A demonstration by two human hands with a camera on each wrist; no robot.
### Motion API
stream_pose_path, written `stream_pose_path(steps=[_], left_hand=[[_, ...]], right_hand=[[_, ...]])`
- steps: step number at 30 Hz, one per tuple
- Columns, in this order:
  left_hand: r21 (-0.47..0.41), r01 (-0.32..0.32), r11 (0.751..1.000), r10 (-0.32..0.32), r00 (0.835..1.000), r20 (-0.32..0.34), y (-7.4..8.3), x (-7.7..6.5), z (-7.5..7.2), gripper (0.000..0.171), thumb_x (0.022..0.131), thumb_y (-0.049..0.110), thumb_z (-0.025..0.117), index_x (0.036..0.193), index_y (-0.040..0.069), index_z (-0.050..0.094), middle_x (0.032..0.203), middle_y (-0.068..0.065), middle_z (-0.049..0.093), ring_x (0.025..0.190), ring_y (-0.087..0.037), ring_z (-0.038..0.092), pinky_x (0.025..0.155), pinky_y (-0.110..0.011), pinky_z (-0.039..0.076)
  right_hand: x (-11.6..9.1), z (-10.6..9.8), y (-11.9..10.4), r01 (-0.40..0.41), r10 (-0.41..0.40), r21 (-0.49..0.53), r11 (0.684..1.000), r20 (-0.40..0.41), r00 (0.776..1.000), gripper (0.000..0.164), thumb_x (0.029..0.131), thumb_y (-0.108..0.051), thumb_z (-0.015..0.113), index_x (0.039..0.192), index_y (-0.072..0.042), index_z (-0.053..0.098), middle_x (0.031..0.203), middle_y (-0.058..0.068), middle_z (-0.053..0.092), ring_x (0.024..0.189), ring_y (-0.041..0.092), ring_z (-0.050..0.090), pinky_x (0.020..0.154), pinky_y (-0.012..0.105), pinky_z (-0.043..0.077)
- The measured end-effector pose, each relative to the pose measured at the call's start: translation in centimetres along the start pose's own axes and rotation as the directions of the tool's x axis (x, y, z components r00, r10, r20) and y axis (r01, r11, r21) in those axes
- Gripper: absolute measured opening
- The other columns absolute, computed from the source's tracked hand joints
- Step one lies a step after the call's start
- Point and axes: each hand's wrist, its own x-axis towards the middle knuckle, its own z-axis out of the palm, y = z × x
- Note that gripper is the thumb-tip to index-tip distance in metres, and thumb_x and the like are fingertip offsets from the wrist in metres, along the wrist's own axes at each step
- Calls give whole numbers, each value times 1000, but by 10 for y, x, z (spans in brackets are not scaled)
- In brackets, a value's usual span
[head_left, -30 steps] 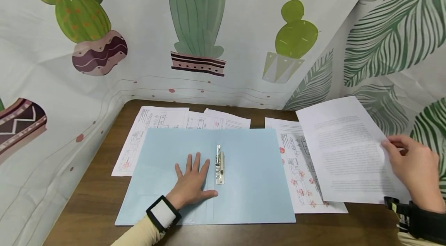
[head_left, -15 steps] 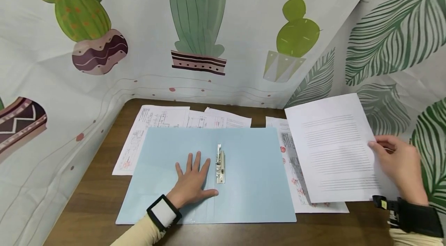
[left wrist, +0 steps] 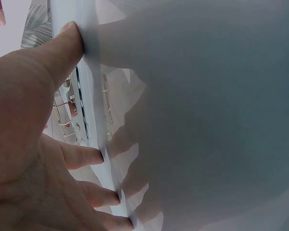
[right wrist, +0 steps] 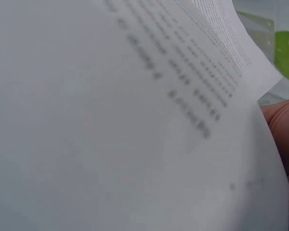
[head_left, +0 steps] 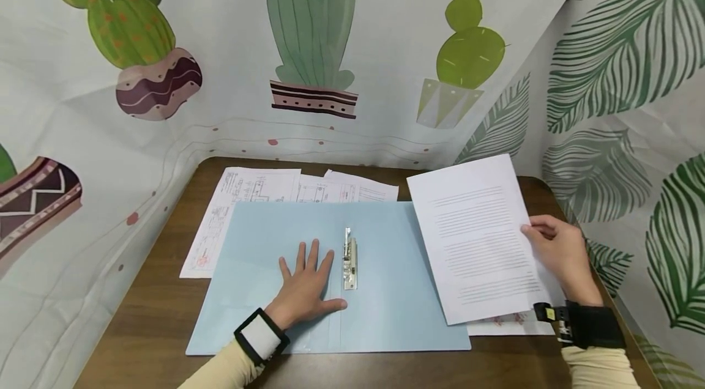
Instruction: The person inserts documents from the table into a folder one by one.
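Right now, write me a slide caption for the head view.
Left hand spread on an open blue folder, right hand holding a printed sheet over the folder's right edge.

Nothing legible for you. Your held sheet (head_left: pixel 476 241) carries printed lines (head_left: pixel 469 208), too small or blurred to read; same for drawing sheets (head_left: pixel 256 186) and red marks (head_left: pixel 204 259).

A: that blue folder (head_left: pixel 399 309) looks like smooth plastic, slight sheen?
B: yeah, and its clip (head_left: pixel 350 262) is shiny metal for sure
A: table (head_left: pixel 145 309) reads as brown wood grain, low sheen
B: agreed, typed sheet (head_left: pixel 479 239) is smooth matt paper, backdrop (head_left: pixel 226 65) looks like matt, creased cloth
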Motion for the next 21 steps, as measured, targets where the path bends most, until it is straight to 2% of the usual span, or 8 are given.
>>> stream_pose_path(steps=[4,9,16,21], left_hand=[[-6,5,1000,-5,1000,5,1,-1,0,110,76,67,80,157,4,40,166,-31,15,151,-57,6,103,-87,3],[0,7,1000,-7,1000,2,2,0,0,109,76,67,80,157,4,41,165,-31,17,151,-57,8,103,-87,4],[6,5,1000,-5,1000,-2,1,1,0,109,77,67,80,156,4,41,165,-32,17,151,-57,8,102,-87,4],[10,2,1000,-2,1000,-6,1,1,0,109,77,67,80,156,4,41,165,-32,18,151,-57,8,103,-87,5]], right_hand=[[-3,18,-10,-35,33,38,999,51,998,29,102,-21,66,120,2,71,103,22,75,86,23,64,68,27,43],[-8,40,-19,-57,47,77,995,119,992,32,102,-20,66,124,2,69,107,23,74,92,30,67,72,32,44],[-15,64,-29,-109,82,132,985,194,978,33,102,-20,66,127,1,68,110,21,73,95,30,66,76,34,44],[-17,78,-32,-117,88,147,982,189,978,31,101,-17,67,127,1,69,106,19,74,89,25,67,72,29,45]])
